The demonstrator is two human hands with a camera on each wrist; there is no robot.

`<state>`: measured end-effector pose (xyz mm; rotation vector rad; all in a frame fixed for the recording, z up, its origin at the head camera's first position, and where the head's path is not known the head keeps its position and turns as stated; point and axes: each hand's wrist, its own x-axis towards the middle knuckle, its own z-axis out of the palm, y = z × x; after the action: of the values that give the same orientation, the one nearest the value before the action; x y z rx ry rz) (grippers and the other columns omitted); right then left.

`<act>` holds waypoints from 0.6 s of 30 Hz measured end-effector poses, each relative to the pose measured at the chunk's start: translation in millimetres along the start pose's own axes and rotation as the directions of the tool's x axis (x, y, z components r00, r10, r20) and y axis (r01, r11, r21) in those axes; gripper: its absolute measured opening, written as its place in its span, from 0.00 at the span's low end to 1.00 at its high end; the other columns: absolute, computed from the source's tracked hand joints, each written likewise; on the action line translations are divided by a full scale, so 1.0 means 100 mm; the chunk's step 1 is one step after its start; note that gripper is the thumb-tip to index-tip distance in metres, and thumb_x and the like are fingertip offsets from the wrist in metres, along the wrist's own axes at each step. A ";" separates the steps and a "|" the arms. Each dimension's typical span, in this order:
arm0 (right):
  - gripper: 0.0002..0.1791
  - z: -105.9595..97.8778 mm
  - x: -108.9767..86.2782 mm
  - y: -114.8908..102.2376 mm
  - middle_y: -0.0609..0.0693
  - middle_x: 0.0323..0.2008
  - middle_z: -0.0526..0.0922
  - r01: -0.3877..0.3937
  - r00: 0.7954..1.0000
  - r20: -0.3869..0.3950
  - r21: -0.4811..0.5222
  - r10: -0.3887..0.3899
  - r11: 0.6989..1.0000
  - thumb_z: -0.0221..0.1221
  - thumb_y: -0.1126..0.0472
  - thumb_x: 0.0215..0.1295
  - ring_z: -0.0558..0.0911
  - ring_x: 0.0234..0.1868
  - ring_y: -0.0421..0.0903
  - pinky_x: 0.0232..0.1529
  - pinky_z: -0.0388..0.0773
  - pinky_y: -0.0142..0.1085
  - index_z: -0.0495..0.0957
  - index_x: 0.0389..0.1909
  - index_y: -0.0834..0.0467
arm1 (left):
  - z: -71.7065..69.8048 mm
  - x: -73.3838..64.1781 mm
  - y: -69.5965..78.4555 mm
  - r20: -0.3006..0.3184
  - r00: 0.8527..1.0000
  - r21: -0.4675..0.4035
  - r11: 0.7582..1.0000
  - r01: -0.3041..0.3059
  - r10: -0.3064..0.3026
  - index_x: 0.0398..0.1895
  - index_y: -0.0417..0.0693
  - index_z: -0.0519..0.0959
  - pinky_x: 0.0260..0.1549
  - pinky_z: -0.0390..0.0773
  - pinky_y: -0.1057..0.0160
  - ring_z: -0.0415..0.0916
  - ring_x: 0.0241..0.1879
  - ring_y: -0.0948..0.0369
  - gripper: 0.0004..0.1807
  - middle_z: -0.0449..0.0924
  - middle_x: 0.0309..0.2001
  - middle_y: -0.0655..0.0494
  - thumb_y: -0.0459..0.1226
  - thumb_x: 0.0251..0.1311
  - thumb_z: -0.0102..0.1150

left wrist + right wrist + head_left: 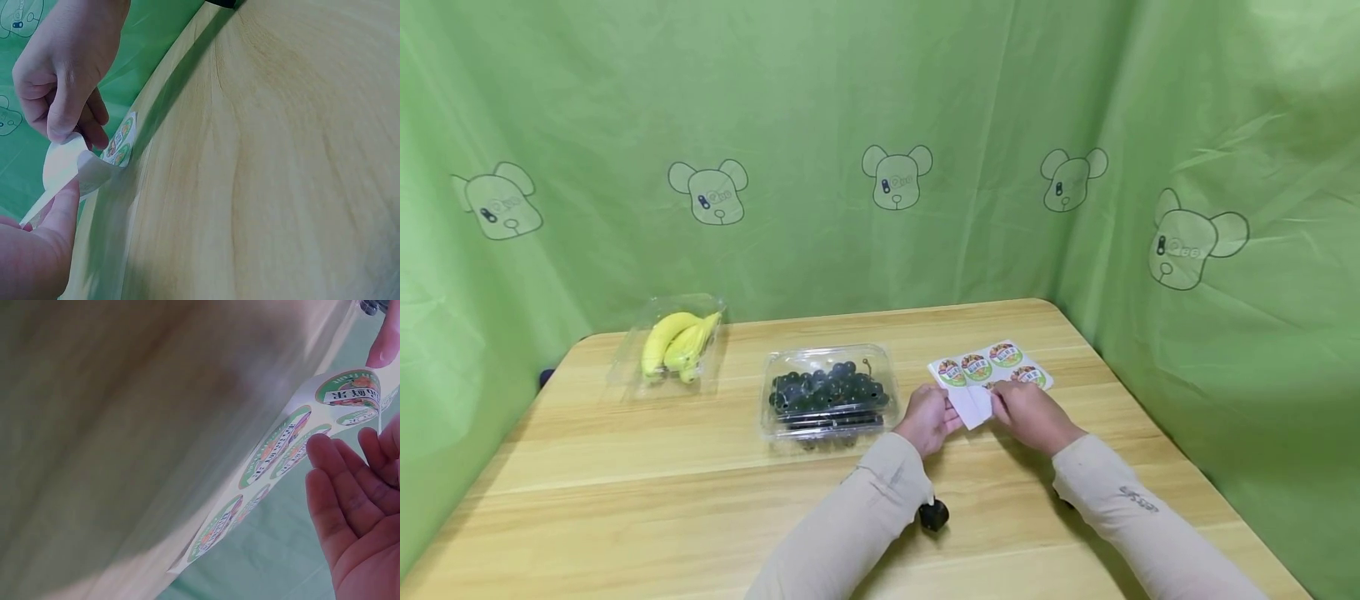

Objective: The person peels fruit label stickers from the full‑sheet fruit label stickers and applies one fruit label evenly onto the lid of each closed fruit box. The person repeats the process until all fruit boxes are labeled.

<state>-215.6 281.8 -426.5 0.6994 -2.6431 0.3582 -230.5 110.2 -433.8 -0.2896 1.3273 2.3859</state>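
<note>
A white sheet of round fruit stickers [976,367] lies at the right of the table, its near end lifted and bent over between both hands. The left hand [928,417] grips the bent end, thumb on top in the left wrist view. From the other side the right hand [1033,412] pinches the curled part with thumb and fingertips. In the right wrist view, a green-rimmed sticker [347,389] bends with the paper beside the fingers [340,472]. Whether that sticker has come off its backing, I cannot tell. Left of the hands stands a clear clamshell box of dark grapes [827,396].
Farther left, a clear container [625,358] holds yellow bananas [673,342]. A small black object [934,515] shows beneath the left sleeve. Green curtains [805,100] with printed bear heads hang around the back and sides of the wooden table [647,483].
</note>
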 end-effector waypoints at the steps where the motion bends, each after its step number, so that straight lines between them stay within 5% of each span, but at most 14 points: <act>1: 0.11 0.00 0.00 0.01 0.46 0.17 0.70 -0.004 1.000 -0.002 -0.002 0.004 1.000 0.55 0.72 0.60 0.69 0.19 0.41 0.19 0.74 0.34 0.73 0.20 0.59 | 0.00 0.00 0.00 0.001 1.000 -0.001 1.000 -0.002 0.002 0.56 0.32 0.67 0.47 0.81 0.51 0.80 0.47 0.45 0.15 0.80 0.41 0.37 0.29 0.71 0.36; 18: 0.09 -0.03 0.00 0.10 0.49 0.19 0.73 -0.049 0.999 0.008 -0.016 0.049 0.999 0.54 0.71 0.60 0.73 0.19 0.44 0.20 0.77 0.36 0.74 0.22 0.62 | 0.00 0.02 -0.02 0.014 1.000 -0.010 1.000 -0.014 0.015 0.56 0.31 0.67 0.49 0.80 0.50 0.79 0.48 0.43 0.15 0.80 0.43 0.34 0.29 0.71 0.35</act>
<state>-220.0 291.7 -425.3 0.6339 -2.6718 0.3487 -231.1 111.6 -436.4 -0.2662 1.3165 2.4023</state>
